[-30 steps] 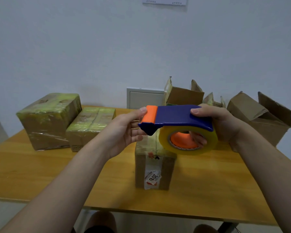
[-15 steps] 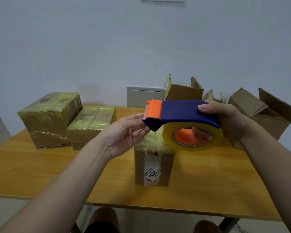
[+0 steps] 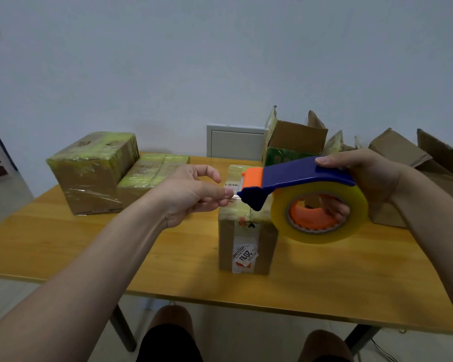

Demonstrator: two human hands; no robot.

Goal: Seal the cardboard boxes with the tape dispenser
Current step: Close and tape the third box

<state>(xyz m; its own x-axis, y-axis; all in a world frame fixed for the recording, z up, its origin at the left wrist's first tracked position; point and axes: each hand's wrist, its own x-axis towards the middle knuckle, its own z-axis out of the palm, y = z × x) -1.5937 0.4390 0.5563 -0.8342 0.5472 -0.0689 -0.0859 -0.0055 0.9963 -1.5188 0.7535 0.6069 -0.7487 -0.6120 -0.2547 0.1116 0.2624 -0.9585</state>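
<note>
- The right hand (image 3: 374, 178) grips the tape dispenser (image 3: 301, 177), thumb laid along the top of its blue handle and fingers curled up through the orange core of the roll.
- The dispenser is held in the air above the table (image 3: 63, 244), at about 2 o'clock from the centre box (image 3: 246, 239). Its orange nose points toward 9 o'clock and its yellowish tape roll (image 3: 351, 205) hangs below the handle.
- The left hand (image 3: 191, 194) sits just at 9 o'clock of the dispenser's nose. Its thumb and lower fingers are closed together on the tape end (image 3: 232, 197), while the forefinger is curled above, apart from them.
- The film is clear and glares, so the pinch seems real but its edges are hard to trace.
- The centre box stands upright on the table under the nose, its top flaps shut with yellowish tape over them and a white label on its near face.
- Two wrapped boxes sit touching at 10 o'clock on the table: a tall one (image 3: 92, 173) and a flatter one (image 3: 152, 176) to its 3 o'clock.
- Open boxes with raised flaps stand at 1 o'clock (image 3: 296, 138) and 2 o'clock (image 3: 413, 165), behind the right hand.
- A white wall panel (image 3: 236, 142) shows at 12 o'clock, behind the table's far edge.
</note>
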